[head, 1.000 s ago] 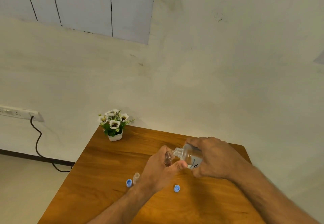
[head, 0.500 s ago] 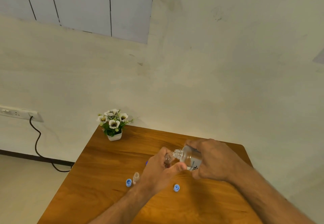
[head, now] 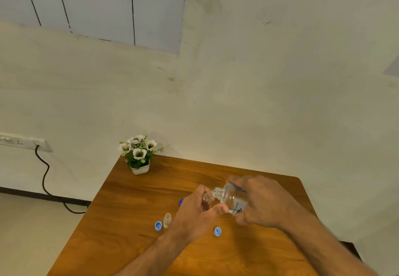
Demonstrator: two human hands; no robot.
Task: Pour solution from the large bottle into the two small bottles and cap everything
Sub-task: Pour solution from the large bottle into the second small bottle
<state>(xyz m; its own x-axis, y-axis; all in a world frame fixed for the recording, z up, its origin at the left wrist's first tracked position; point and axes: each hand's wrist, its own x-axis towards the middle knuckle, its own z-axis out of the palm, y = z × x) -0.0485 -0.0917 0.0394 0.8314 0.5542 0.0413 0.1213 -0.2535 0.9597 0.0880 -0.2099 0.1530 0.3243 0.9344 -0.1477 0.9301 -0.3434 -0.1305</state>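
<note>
My right hand [head: 262, 202] grips the large clear bottle [head: 232, 198], uncapped and tipped to the left, its threaded mouth right at the mouth of a small bottle [head: 206, 200]. My left hand [head: 194, 214] holds that small bottle above the wooden table [head: 129, 200]; most of it is hidden by my fingers. A second small bottle [head: 167, 220] stands open on the table to the left, with a blue cap [head: 158, 225] beside it. Another blue cap [head: 217, 231] lies under my hands. A darker blue cap [head: 181, 201] peeks out behind my left hand.
A small white pot of white flowers [head: 140, 157] sits at the table's far left corner against the wall. A wall socket [head: 23, 141] with a black cable [head: 44, 178] is off to the left, beyond the table edge.
Both hands have stayed nearly in place with the large bottle tipped at the small one. The dark blue cap behind my left hand has come into sight.
</note>
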